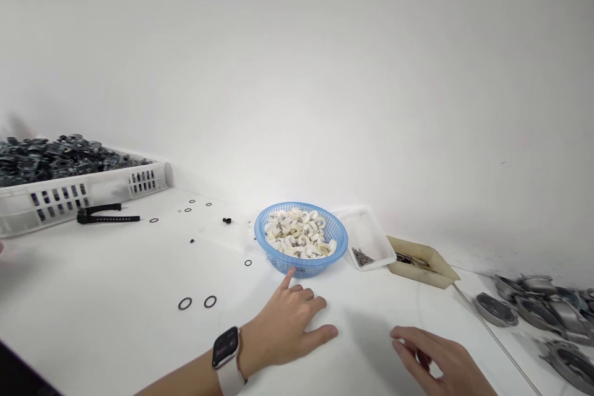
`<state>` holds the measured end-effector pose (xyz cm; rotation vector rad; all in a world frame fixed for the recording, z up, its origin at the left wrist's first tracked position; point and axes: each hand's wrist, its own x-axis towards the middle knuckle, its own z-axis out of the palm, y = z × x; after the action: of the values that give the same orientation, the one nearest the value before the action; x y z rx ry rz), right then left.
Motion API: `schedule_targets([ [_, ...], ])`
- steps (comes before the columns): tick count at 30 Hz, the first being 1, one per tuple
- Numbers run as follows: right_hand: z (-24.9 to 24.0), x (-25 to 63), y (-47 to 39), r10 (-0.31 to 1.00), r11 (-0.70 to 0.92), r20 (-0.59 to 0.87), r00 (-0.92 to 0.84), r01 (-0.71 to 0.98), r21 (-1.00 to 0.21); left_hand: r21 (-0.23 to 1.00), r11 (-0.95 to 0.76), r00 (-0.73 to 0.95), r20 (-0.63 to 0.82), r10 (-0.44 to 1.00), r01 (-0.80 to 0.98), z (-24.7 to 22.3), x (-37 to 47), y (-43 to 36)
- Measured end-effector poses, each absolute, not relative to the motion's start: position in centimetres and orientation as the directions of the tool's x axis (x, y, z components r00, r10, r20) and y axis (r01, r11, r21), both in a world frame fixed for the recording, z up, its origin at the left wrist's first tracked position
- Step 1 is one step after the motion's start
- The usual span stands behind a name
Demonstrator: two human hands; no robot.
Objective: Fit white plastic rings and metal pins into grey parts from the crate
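My left hand (294, 322) hovers over or rests on the white table with its fingers spread, holding nothing I can see. Its index fingertip is at the near side of a blue plastic basket (341, 250); whether they touch I cannot tell. White ring-shaped parts (301, 235) with small metal bits fill the basket. To the right, my right hand (439, 359) is loosely curled, thumb and index tips close but slightly apart, with no object visible between them. A smartwatch (226, 348) is on my left wrist.
A white crate (60, 198) of dark metal parts stands left, a black strap (111, 216) before it. Black rings (210, 301) lie scattered. Right of the basket are a white tray (371, 232) with pins, a beige bin (417, 275), a thin rod (494, 334) and grey metal housings (538, 309).
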<state>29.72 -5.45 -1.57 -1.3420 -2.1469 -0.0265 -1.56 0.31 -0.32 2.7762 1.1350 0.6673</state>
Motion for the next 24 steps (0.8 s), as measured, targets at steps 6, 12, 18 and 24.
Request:
schedule_targets([
  [6,-2.00,30.10,-5.49,0.838,0.466,0.448,-0.312,0.836,-0.290,0.230,-0.726,0.627,0.381,0.679,0.648,-0.36,-1.61,0.38],
  [12,-1.69,29.96,-5.60,0.851,0.446,0.433,-0.297,0.843,-0.299,0.240,-0.726,0.623,0.386,0.681,0.645,-0.30,-1.61,0.21],
  [18,-1.31,29.70,-5.59,0.839,0.460,0.452,-0.301,0.837,-0.297,0.289,-0.709,0.600,0.385,0.701,0.643,-0.20,-1.47,0.00],
  [24,-1.07,29.54,-5.78,0.833,0.468,0.470,-0.292,0.825,-0.316,0.284,-0.708,0.596,0.391,0.701,0.646,-0.24,-1.42,0.11],
])
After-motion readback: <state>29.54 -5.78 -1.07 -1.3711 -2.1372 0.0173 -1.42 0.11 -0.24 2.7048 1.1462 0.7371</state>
